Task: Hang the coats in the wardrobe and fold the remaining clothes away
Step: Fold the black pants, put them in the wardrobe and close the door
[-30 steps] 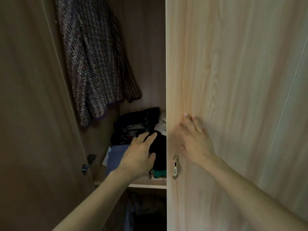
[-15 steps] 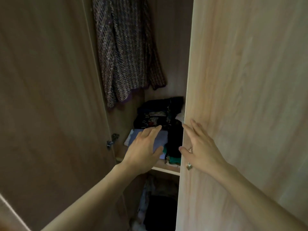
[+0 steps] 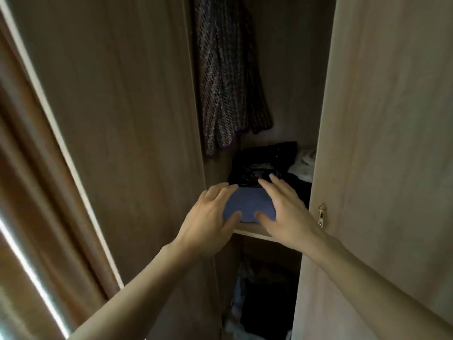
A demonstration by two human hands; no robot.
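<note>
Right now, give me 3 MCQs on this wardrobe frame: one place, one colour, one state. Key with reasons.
1. Where does the folded cloth under the hands lie?
A. on the shelf
B. on the floor
C. on a hanger

2. What colour is that cloth?
A. red
B. blue
C. yellow

3. How is the knit coat?
A. hanging
B. folded
C. held in a hand

Key:
1 A: the blue cloth sits at the front of the shelf.
2 B: it shows blue between the left hand and right hand.
3 A: the knit coat hangs above the shelf, untouched.
</note>
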